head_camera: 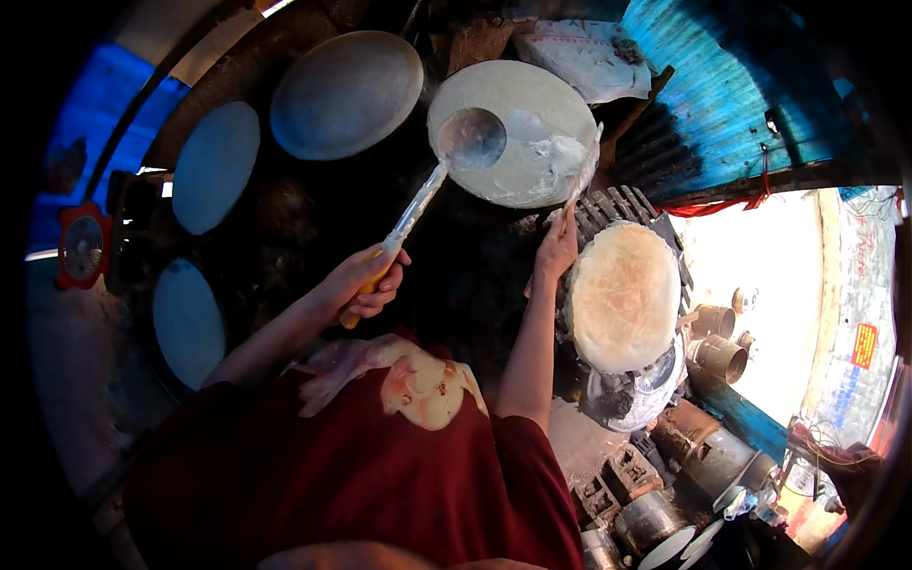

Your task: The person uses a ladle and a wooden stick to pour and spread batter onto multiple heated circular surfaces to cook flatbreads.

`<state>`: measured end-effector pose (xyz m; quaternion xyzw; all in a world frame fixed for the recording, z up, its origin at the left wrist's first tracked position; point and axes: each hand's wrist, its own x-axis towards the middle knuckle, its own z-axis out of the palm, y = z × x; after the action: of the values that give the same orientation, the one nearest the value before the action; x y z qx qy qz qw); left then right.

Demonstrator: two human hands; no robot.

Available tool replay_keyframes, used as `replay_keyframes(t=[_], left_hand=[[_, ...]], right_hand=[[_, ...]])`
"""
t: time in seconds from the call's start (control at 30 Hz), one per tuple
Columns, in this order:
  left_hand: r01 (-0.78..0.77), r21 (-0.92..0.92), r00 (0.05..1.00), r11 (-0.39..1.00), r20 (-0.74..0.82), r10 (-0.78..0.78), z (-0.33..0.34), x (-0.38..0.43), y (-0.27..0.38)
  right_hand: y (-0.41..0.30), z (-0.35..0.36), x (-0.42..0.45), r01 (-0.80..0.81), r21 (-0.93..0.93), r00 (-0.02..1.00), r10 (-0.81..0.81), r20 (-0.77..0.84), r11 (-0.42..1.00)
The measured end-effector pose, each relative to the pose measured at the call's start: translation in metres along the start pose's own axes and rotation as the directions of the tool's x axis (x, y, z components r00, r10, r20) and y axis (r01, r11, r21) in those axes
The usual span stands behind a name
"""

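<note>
My left hand (370, 285) grips the yellow handle of a long metal ladle (420, 203). The ladle's round bowl rests over a large round vessel (484, 189) whose surface is coated in pale, wet-looking batter. At the vessel's right rim, my right hand (557, 246) has its fingers closed on a thin, whitish piece (588, 167); whether it is a tool or a dough edge, I cannot tell. Just right of that hand, a browned round flatbread (625, 296) lies on top of a slatted stand (616, 206).
Several round metal pans or lids, such as the large one (347, 95), stand in the dark at left. A white sack (584, 60) lies behind the vessel. Metal pots (712, 456) and hollow bricks (630, 474) crowd the lower right. A blue corrugated sheet (719, 92) bounds the upper right.
</note>
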<state>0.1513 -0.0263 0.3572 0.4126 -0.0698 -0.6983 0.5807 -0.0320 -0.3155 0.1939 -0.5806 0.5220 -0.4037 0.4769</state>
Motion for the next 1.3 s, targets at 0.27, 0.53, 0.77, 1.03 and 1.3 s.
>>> replay_keyframes(t=[0.27, 0.53, 0.77, 1.03, 1.3], left_hand=[[0.023, 0.135, 0.999, 0.991, -0.03, -0.019, -0.001, 0.016, -0.009], [0.147, 0.079, 0.977, 0.986, -0.168, -0.132, -0.015, 0.001, -0.019], [0.143, 0.018, 0.972, 0.99, -0.189, -0.137, -0.015, -0.006, -0.004], [0.114, -0.009, 0.977, 0.993, -0.18, -0.113, -0.022, 0.015, 0.0], [-0.028, 0.049, 0.979, 0.998, -0.201, 0.038, -0.032, 0.074, 0.016]], right_hand=[[-0.018, 0.031, -0.005, 0.041, -0.167, 0.995, -0.025, 0.097, 0.985], [0.016, 0.053, -0.058, 0.12, -0.053, 0.992, -0.117, 0.045, 0.991], [0.027, 0.014, -0.024, -0.029, -0.078, 0.999, 0.031, 0.024, 0.996], [-0.001, 0.01, 0.014, 0.114, -0.163, 0.985, -0.09, 0.147, 0.98], [0.004, 0.018, 0.006, 0.057, -0.205, 0.943, 0.014, 0.333, 0.977]])
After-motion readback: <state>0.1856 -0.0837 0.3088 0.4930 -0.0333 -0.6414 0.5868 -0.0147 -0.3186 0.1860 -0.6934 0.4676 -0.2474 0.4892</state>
